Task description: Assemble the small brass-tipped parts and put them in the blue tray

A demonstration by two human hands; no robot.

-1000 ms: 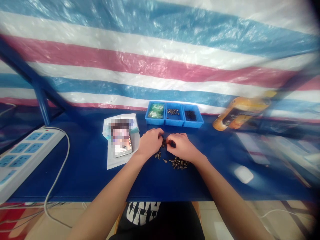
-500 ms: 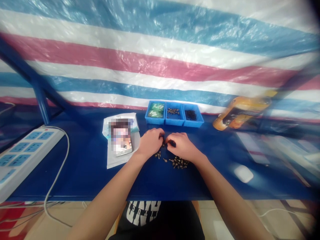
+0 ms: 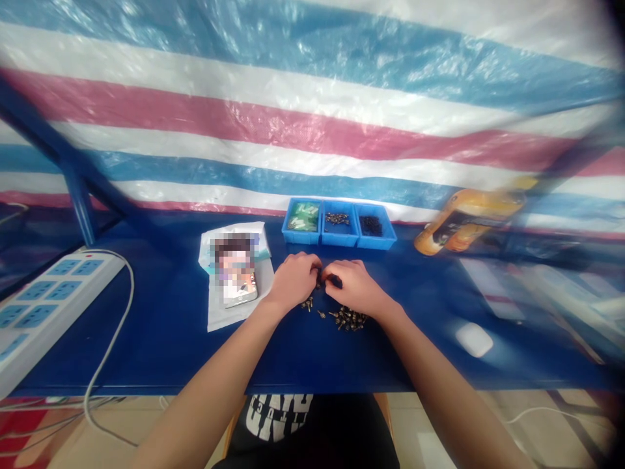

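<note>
My left hand (image 3: 297,279) and my right hand (image 3: 355,284) meet over the middle of the blue table, fingers curled and fingertips almost touching. Both are closed around something small and dark between them, mostly hidden by the fingers. Below my right hand lies a pile of small brass-coloured metal pieces (image 3: 348,318), screw-like but too small to name surely. A few similar loose pieces (image 3: 307,304) lie under my left hand. Behind the hands stand three joined blue bins: one with green-and-white packets (image 3: 303,216), one with small metal pieces (image 3: 336,219), one with black pieces (image 3: 372,226).
A phone (image 3: 241,291) rests on a white plastic bag (image 3: 222,318) to the left. Farther left is a power strip (image 3: 34,303) with a white cable (image 3: 113,348). An orange bottle (image 3: 469,215) and a white rounded case (image 3: 474,339) are on the right.
Hardly anything differs. Both hands stay together at the same spot with fingers curled, and the view has shifted very slightly.
</note>
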